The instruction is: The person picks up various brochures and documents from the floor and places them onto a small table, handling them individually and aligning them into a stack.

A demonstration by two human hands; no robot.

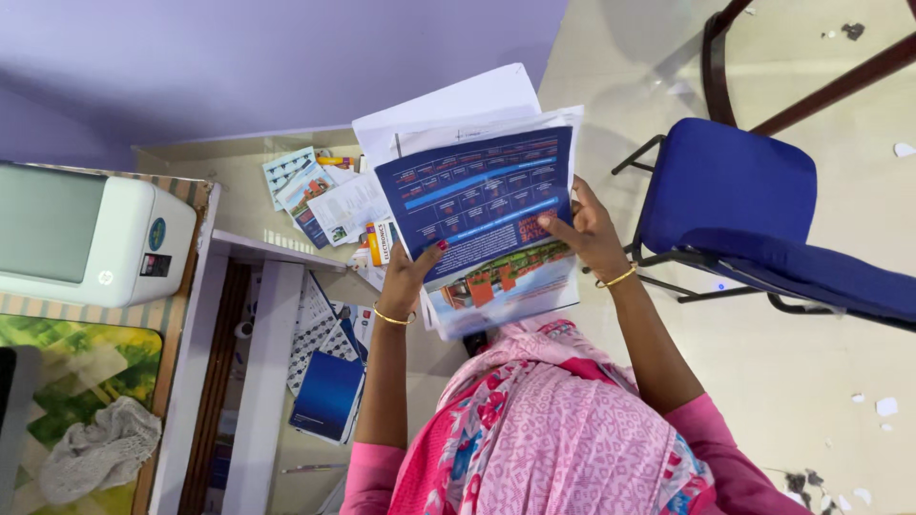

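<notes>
- Biggest thing in shot, the blue padded chair (754, 215) on its dark metal frame, sits on the pale floor (763, 381) off to the person's right, well apart from the hands.
- Next, the white printer (86, 234) rests on the table (196, 195) at far left, with a crumpled grey cloth (95, 448) below it on a green patterned mat (76, 348).
- Centre frame, and here's the action: a stack of papers and brochures (477, 205) is held up over the person's lap, a dark blue printed sheet on top, white sheets fanning out behind.
- The right hand (592, 234) has its grip clamped on the stack's right edge, thumb pressing across the blue cover, a gold bangle at the wrist.
- The left hand (412, 272) has its grip closed on the stack's lower left corner, red-painted thumb on the cover, another bangle at that wrist.
- Down low, a dark blue booklet (327, 396) lies on a lower shelf beside the left forearm.
- Smaller still, loose leaflets (320, 195) lie scattered behind the stack, just left of it.
- Tiny paper scraps (885, 406) dot the floor at right.
</notes>
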